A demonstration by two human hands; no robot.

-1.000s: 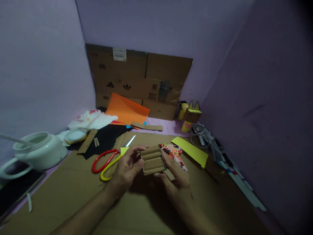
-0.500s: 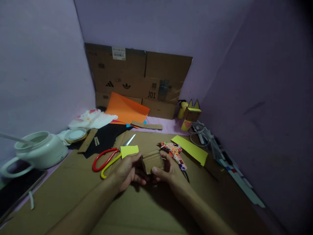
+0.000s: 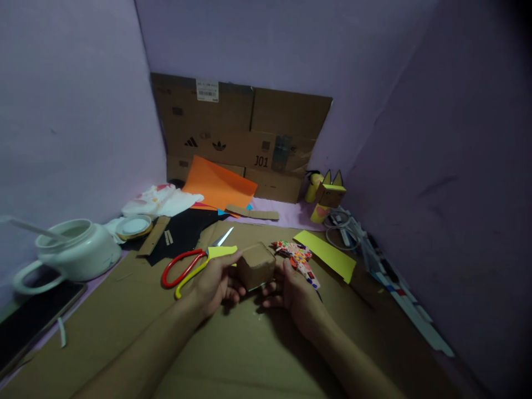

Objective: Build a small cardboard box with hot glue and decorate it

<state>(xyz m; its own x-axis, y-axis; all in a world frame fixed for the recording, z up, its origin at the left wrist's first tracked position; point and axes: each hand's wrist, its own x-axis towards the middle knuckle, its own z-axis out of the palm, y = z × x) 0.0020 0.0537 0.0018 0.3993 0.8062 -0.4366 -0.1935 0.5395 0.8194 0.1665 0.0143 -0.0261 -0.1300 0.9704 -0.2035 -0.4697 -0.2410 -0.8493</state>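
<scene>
A small cardboard box [image 3: 256,266] is held just above the cardboard sheet [image 3: 233,349], its top and front faces showing. My left hand [image 3: 218,282] grips its left side, thumb on the upper edge and fingers curled beneath. At the box's right side is my right hand [image 3: 293,288], fingers curled at the lower corner and thumb raised along the side; its fingertips seem to touch the box. Behind my left hand lie scissors [image 3: 183,270] with one red and one yellow handle, and a small yellow paper [image 3: 220,252] on them. A flower-patterned glue gun [image 3: 296,255] rests behind my right hand.
A yellow paper strip [image 3: 326,256] lies to the right. At the left stand a white pot [image 3: 78,252] and a dark phone [image 3: 37,318]. Orange paper [image 3: 220,185] leans near a large cardboard panel [image 3: 245,122]. A cardboard figure with pointed ears [image 3: 331,194] stands at back right.
The box has turned in my hands, so that a flat top and front face show instead of a single ridged face. My right thumb has moved off its front. The view has shifted slightly.
</scene>
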